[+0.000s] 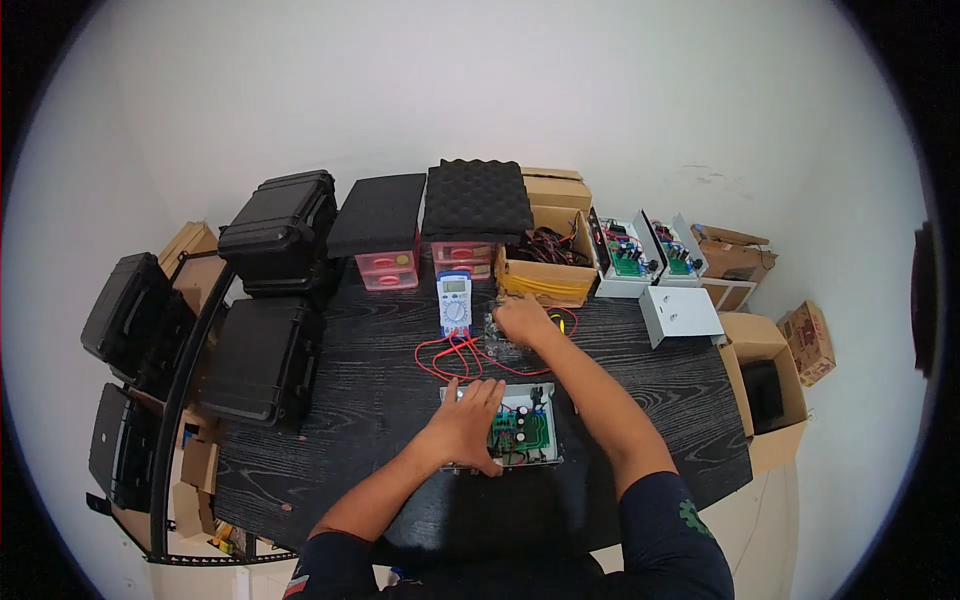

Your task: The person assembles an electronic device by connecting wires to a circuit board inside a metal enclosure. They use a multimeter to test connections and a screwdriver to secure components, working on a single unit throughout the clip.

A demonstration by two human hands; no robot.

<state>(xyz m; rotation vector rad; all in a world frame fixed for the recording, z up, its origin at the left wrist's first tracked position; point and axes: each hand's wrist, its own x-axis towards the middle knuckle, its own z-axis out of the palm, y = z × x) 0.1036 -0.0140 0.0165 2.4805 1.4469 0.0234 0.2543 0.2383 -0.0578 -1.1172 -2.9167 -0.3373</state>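
A shallow metal box [559, 425] with a green circuit board [537, 432] inside sits at the table's near middle. My left hand [463, 421] spans its left part, fingers at the far wall and thumb at the near wall, gripping it. Farther off, my right hand [525, 321] is over a clear container of small parts [497, 338]. Its fingers are curled, and what they pinch, if anything, is hidden. Just left of that container lies a blue and white multimeter [455, 303] with red test leads [447, 372]. A yellow and black tool [558, 322] shows partly beyond my right wrist.
Black hard cases [262, 360] stand at left. Dark foam sheets [478, 200] top red-fronted drawer units [388, 268]. At the back right are a cardboard box of cables [545, 280], two open enclosures with boards [628, 255] and a white metal cover [683, 313]. An open carton [765, 385] stands beyond the right edge.
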